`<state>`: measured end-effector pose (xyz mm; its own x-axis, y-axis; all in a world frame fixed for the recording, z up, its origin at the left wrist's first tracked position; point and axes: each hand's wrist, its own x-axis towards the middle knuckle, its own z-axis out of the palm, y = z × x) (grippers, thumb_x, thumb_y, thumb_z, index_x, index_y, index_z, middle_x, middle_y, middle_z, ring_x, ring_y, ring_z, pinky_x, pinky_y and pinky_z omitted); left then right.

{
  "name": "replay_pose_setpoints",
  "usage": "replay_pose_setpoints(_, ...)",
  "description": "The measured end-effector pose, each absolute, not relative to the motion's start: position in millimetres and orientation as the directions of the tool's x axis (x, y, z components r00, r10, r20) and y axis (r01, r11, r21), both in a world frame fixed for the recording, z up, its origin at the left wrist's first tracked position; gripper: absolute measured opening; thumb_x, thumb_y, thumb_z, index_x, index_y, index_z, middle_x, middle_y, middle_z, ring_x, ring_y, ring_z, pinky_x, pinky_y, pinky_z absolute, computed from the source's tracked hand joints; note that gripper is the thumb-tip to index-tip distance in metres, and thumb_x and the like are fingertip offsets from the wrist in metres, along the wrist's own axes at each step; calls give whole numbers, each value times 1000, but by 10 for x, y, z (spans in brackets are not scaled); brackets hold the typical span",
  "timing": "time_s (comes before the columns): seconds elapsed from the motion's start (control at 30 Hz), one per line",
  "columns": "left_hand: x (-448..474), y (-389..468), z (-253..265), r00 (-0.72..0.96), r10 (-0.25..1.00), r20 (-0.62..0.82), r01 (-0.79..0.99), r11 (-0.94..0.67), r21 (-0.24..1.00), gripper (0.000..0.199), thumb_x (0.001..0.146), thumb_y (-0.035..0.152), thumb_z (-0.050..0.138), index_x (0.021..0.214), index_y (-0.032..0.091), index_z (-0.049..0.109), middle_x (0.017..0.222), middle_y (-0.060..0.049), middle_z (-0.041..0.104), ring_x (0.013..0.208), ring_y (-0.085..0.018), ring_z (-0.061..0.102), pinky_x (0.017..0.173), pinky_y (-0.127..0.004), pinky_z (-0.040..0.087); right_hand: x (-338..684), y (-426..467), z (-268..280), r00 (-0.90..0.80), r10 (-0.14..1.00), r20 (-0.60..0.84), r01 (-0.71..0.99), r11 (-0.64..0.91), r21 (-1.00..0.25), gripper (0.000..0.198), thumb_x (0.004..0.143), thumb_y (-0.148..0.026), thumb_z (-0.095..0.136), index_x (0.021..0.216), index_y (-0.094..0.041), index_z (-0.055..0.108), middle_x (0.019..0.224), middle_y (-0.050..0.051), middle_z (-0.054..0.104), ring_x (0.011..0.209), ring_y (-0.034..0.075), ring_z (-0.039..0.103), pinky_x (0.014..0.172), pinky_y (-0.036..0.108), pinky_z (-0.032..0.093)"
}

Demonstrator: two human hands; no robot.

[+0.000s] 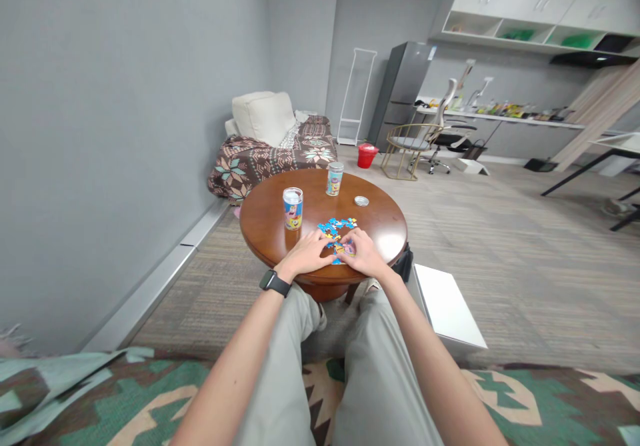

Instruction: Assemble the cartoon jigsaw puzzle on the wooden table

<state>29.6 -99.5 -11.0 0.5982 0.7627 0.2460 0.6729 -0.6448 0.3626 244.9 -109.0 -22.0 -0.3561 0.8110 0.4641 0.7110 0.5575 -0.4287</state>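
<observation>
Blue, yellow and pink jigsaw puzzle pieces [332,228] lie near the front of the round brown table. Some are joined into a small patch of jigsaw puzzle [345,249] between my hands. My left hand [311,251], with a dark watch on its wrist, grips the patch's left side with curled fingers and thumb. From the right, my right hand [364,253] holds the other side, fingertips bent down onto the pieces. The exact pieces under the fingertips are partly hidden. Left of the pieces stands an uncapped clear jar [293,210] with a cartoon label.
A lidded cartoon jar [334,181] stands farther back on the round table [265,199], with a loose silver lid [361,201] to its right. A white box [447,299] is beside my right leg. Beyond are a patterned sofa [260,159] and a red bin [367,157].
</observation>
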Motion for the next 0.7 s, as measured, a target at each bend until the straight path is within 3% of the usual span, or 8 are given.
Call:
replay_pose_setpoints(0.17,282,-983,-96,607,751,260,643,-657,394,43,91,50,61,123,22,64,112,-9,58,110,-27,56,100,-40,44,2464,-1084,-216,-362,806,468,685,571,-453,27,77,-33,75,96,-22,58,102,8,62,94,26,57,87,41,45)
replay_pose_setpoints(0.3,290,-943,-94,595,765,247,621,-632,463,31,96,47,54,111,23,67,106,-7,57,105,-24,58,97,-38,45,2472,-1087,-233,-365,806,466,674,574,-465,27,80,-35,72,99,-23,57,102,8,64,92,26,58,84,39,45)
replay_pose_setpoints(0.5,356,-908,-60,562,787,254,631,-607,484,18,96,33,52,97,23,67,101,-5,60,100,-23,58,92,-37,46,2496,-1076,-272,-376,807,455,650,580,-491,18,84,-20,59,102,-23,61,99,6,68,91,23,59,85,38,46)
replay_pose_setpoints(0.7,395,-905,16,487,826,285,511,-534,674,14,87,19,53,75,19,60,80,-1,59,80,-17,57,76,-29,46,2505,-1033,-282,-312,852,421,617,518,-592,14,86,-22,57,95,-24,68,89,4,69,84,21,59,81,36,47)
